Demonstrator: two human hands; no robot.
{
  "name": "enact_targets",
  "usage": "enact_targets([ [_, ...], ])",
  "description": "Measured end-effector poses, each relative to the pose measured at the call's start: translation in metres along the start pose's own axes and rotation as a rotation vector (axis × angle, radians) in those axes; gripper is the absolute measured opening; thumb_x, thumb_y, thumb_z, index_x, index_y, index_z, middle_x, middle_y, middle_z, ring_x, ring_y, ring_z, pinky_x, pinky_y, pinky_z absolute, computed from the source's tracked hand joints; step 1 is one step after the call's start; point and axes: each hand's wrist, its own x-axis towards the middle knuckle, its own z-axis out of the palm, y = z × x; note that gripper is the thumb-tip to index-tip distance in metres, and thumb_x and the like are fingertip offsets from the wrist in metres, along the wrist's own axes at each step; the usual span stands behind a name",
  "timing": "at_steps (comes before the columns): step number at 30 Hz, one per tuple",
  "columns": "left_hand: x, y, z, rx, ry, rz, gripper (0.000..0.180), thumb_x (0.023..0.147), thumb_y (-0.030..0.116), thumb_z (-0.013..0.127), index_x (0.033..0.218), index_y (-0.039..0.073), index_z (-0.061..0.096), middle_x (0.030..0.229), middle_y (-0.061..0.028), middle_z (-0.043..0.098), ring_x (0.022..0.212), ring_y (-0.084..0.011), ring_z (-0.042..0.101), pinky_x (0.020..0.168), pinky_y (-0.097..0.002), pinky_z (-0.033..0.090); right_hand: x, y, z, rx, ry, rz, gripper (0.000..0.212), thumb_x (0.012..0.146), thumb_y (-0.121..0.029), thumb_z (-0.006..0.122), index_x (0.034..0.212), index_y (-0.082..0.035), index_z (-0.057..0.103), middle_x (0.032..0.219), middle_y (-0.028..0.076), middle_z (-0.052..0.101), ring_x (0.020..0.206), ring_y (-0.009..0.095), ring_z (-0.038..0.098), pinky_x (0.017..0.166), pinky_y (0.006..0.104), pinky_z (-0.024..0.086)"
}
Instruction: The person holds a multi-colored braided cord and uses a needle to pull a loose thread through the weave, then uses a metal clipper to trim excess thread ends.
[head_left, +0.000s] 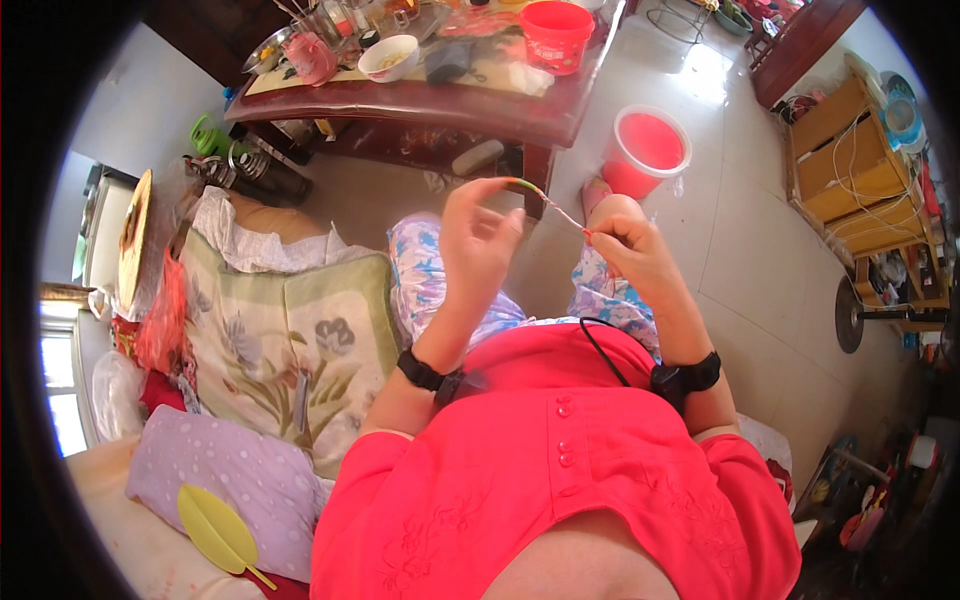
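A thin braided cord (560, 208), striped white and reddish with a green stretch at its left end, arches between my two hands above my lap. My left hand (478, 238) is raised with its fingers curled and a little blurred; the cord's green end meets the tip of its forefinger. How it is gripped there is partly hidden. My right hand (635, 255) pinches the other end between thumb and forefinger, where a small reddish bit shows. Black bands circle both wrists, and a black cable (603, 350) loops over my red top.
Ahead stands a dark red table (400, 108) bearing a white bowl (388, 60), a pink pot and a red bucket (556, 38). A pink-and-white bucket (650, 150) sits on the tiled floor. Left of me lie a patterned cushion (300, 340), a lilac pillow and a yellow leaf-shaped fan (218, 530).
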Motion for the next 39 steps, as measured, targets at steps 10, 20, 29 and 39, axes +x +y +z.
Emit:
enact_targets([
  [10,-0.002,0.011,0.019,0.121,-0.483,-0.065,0.013,0.081,0.006,0.064,0.092,-0.002,0.063,0.079,-0.0077,0.061,0.070,-0.0126,0.056,0.063,-0.0250,0.045,-0.005,-0.003,-0.001,0.025,-0.051,-0.083,0.015,0.076,-0.007,0.064,0.089,0.002,0.065,0.074,0.005,0.063,0.075,0.011,0.060,0.067,0.0239,0.046],
  [20,-0.004,0.012,0.016,0.156,-0.447,-0.050,0.012,0.081,0.005,0.065,0.091,0.000,0.064,0.080,-0.0040,0.059,0.069,-0.0100,0.053,0.061,-0.0239,0.043,-0.007,-0.015,-0.004,-0.207,-0.158,0.057,0.016,0.082,-0.013,0.059,0.085,0.001,0.065,0.075,0.008,0.061,0.069,0.014,0.056,0.064,0.0279,0.045],
  [29,-0.003,0.014,0.017,-0.175,-0.457,-0.479,0.018,0.084,0.013,0.063,0.092,-0.002,0.066,0.075,-0.0010,0.062,0.069,-0.0048,0.053,0.060,-0.0207,0.043,0.000,0.009,-0.007,-0.103,0.030,-0.322,0.013,0.075,-0.001,0.062,0.087,0.000,0.062,0.077,0.006,0.058,0.074,0.014,0.057,0.065,0.0256,0.045],
  [39,-0.007,0.012,0.014,-0.161,-0.422,-0.442,0.015,0.083,0.011,0.064,0.093,0.001,0.067,0.066,0.0018,0.058,0.058,-0.0022,0.049,0.050,-0.0170,0.037,-0.012,-0.025,0.003,0.077,-0.115,-0.111,0.013,0.078,-0.003,0.062,0.091,0.002,0.060,0.084,0.005,0.059,0.074,0.010,0.056,0.065,0.0233,0.046],
])
